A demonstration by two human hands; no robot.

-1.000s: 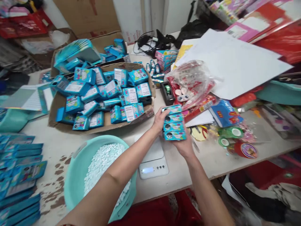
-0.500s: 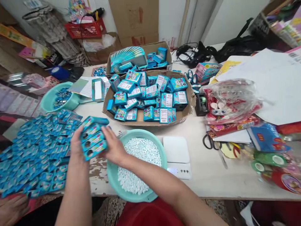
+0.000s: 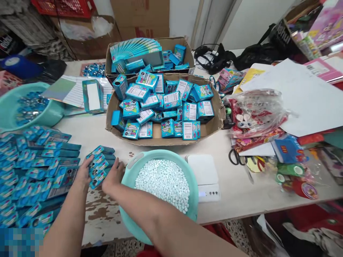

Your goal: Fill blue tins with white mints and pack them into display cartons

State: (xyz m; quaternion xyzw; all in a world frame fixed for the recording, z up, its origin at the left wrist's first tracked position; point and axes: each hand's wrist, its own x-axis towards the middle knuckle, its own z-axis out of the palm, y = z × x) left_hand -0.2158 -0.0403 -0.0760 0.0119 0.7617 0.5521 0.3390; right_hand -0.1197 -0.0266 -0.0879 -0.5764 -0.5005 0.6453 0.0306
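- Stack of small boxes [image 3: 100,166] on the table [image 3: 241,192], near its front edge, between left hand [image 3: 83,174] and right hand [image 3: 114,176].
- Spread of flat packs [image 3: 34,171] just left of the stack.
- Basin of tablets [image 3: 160,185] just right of the right hand, at the front edge.
- Scale [image 3: 205,176] right of the basin, touching or nearly so.
- Cardboard tray of boxes [image 3: 163,103] behind the basin; second carton [image 3: 150,55] behind that.
- Basin of wrapped pieces [image 3: 24,107] far left, behind the flat packs.
- Scissors [image 3: 235,157] right of the scale; plastic bag [image 3: 257,112] behind them.
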